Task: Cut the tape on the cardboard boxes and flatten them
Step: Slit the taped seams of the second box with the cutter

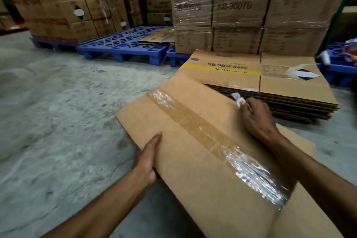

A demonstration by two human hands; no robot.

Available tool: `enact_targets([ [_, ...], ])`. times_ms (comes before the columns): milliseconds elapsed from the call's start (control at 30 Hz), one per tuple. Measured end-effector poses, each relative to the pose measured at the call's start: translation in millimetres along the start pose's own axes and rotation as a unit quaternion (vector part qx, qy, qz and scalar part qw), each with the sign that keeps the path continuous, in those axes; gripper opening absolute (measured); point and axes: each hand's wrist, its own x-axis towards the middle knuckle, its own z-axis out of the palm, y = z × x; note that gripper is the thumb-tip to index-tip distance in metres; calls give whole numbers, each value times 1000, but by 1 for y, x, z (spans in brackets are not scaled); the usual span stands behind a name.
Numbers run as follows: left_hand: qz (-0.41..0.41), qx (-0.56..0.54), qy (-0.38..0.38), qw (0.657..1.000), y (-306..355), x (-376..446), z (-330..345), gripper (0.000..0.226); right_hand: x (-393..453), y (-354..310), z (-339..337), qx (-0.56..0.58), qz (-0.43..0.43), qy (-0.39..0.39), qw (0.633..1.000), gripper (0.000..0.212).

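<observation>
Head view. A cardboard box (202,150) lies low in front of the person on the concrete floor (58,102), one broad panel facing up. Its strip of clear tape (208,137) runs along the panel's length — from far-left to near-right, crinkled and shiny at both ends.

Left hand (147,160) clamps the box's near-left edge, thumb flat on top, fingers curled under and hidden.

Right hand (255,120) rests on the far-right part of the panel, fingers closed around a small whitish object (238,99) — probably a cutter, too blurred to be sure. It sits just beside the tape, on its right side, nearer the far end. Judgement: the right hand is better placed to cut, drawing along the strip's long axis.

Behind, a stack of flattened boxes (270,91) touches the far edge; blue pallets (123,44) and wrapped cartons (241,6) stand beyond.
</observation>
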Motion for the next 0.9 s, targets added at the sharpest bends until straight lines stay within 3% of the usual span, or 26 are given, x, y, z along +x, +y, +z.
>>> enact_targets([
  [167, 203, 12, 15, 979, 106, -4, 2, 49, 25, -81, -48, 77, -38, 80, 993, 33],
  [300, 323, 120, -36, 938, 186, -15, 28, 56, 28, -100, -95, 167, 30, 91, 981, 34],
  [400, 434, 261, -64, 860, 246, -20, 74, 65, 3, -106, -120, 270, 43, 81, 958, 34],
  [467, 479, 347, -45, 805, 269, -17, 110, 80, -28, -115, -120, 337, 40, 4, 940, 31],
  [567, 500, 457, -42, 734, 255, -7, 164, 82, -63, -109, -100, 326, 44, -55, 943, 40],
  [633, 494, 549, -47, 673, 219, 9, 186, 73, -65, -86, -98, 291, 47, 0, 955, 48],
  [733, 426, 691, -72, 579, 153, 42, 190, 61, -57, -43, -109, 202, 63, 58, 976, 42],
  [767, 413, 710, -77, 565, 137, 49, 189, 60, -54, -27, -114, 171, 62, 64, 981, 40],
  [900, 420, 685, -74, 590, 133, 53, 179, 57, -38, 7, -126, 126, 51, 137, 981, 38],
])
